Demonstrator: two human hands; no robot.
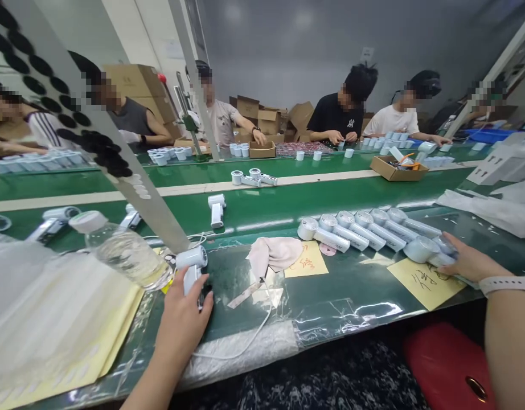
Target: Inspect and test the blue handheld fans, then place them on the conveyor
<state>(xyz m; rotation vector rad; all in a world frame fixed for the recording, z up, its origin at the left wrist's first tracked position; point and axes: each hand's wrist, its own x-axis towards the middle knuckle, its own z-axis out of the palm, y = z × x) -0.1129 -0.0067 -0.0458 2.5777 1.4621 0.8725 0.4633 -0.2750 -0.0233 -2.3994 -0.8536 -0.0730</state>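
Observation:
My left hand [181,313] is closed around the handle of a white handheld fan [193,257], whose round head points away from me at the table's left side. On the right, my right hand [471,259] grips another white handheld fan [421,249] by its handle, above a yellow paper [429,283] with handwriting. Beside it lies a slanted row of several similar fans [352,228], heads toward the back. Between my hands are a pale pink cloth [275,254] and a second yellow note [307,262].
A plastic bottle [121,250] leans near my left hand, beside white sheets [53,319]. A slanted metal post [130,188] rises there. On the green conveyor [271,205] lie more fans and a cardboard box [399,169] of parts. Several people work across the line.

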